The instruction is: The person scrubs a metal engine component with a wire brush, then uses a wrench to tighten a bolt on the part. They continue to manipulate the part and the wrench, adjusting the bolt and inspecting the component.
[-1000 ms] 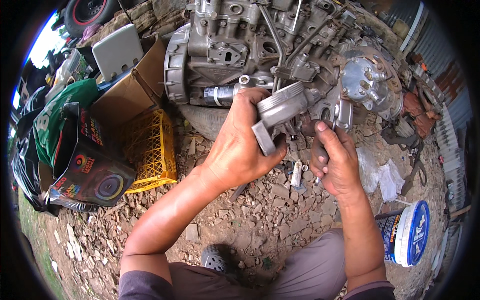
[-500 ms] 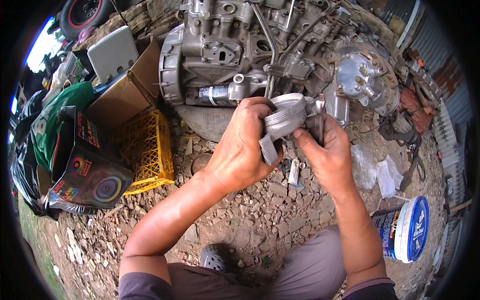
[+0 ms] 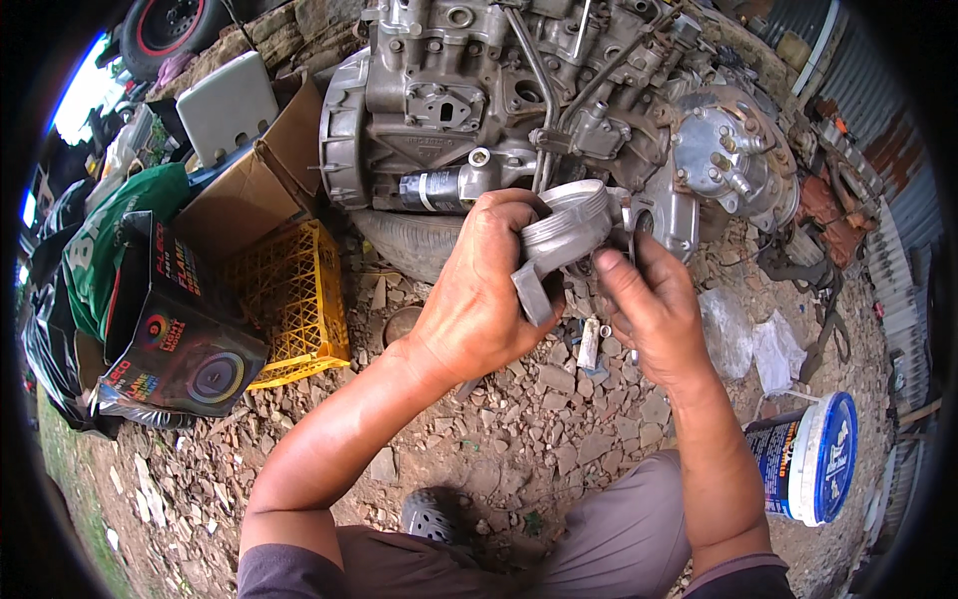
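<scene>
My left hand (image 3: 477,275) is wrapped round a grey metal housing (image 3: 564,232), a short ribbed cylinder with a round open top and a flat block-like lug at its lower side. Close against the housing's right side, my right hand (image 3: 654,309) is closed on a slim metal tool (image 3: 628,222). The tool stands nearly upright; its exact kind is hard to make out because the fingers cover most of it. Just beyond both hands sits a large engine block (image 3: 439,110), with a black cylindrical filter (image 3: 429,191) on its near side.
A tyre (image 3: 404,240) lies beneath the engine. To the left are a yellow plastic crate (image 3: 334,299), a cardboard box (image 3: 244,195) and a black printed box (image 3: 190,329). A small white tube (image 3: 589,342) lies on the stony ground. At right stands a blue-lidded bucket (image 3: 803,459) near clear plastic bags (image 3: 776,351).
My right hand has shifted slightly left and down, and the tool's upper end now sits closer to the housing's side. The left hand and the housing have tilted a little.
</scene>
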Demonstrator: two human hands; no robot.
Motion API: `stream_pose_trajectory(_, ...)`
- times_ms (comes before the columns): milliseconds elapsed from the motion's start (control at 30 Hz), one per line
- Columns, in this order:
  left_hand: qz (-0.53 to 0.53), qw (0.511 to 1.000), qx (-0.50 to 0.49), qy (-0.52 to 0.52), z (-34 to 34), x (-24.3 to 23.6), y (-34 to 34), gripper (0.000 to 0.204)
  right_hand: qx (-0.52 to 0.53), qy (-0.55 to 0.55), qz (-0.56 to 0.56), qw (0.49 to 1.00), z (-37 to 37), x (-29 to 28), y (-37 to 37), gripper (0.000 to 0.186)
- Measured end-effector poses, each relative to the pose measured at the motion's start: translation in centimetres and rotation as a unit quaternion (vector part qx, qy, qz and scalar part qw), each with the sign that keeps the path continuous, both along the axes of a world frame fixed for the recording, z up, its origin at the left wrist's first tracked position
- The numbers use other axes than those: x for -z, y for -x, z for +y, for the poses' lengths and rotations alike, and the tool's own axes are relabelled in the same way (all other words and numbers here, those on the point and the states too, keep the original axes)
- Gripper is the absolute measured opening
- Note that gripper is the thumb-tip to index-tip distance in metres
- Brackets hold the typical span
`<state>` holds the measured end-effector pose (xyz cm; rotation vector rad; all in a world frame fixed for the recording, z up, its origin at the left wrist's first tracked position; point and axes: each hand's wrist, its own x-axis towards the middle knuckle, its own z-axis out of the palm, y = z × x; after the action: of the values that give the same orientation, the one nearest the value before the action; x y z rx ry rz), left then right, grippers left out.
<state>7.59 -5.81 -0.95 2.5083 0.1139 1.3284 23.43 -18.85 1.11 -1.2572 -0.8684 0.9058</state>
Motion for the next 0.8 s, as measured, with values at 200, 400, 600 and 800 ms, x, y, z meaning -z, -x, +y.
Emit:
stream_pose_trajectory(200,-0.001,1.0,0.01,0.008,0.0,0.2,-0.2,0.078,0.027,-0.047,-0.076,0.996,0.4,0.7,0.5,0.022)
stream_pose_trajectory(400,0.003,0.999,0.001,0.037,0.1,0.3,-0.1,0.078,0.012,0.035,-0.043,0.998,0.1,0.6,-0.1,0.022)
stream_pose_trajectory(600,-0.001,1.0,0.017,0.015,0.1,0.3,0.0,0.078,0.025,-0.054,-0.038,0.997,0.6,1.1,0.6,0.022)
stream_pose_trajectory(800,0.008,0.999,0.004,0.042,0.2,0.4,0.0,0.073,0.017,-0.021,-0.009,1.0,0.5,0.8,0.5,0.026)
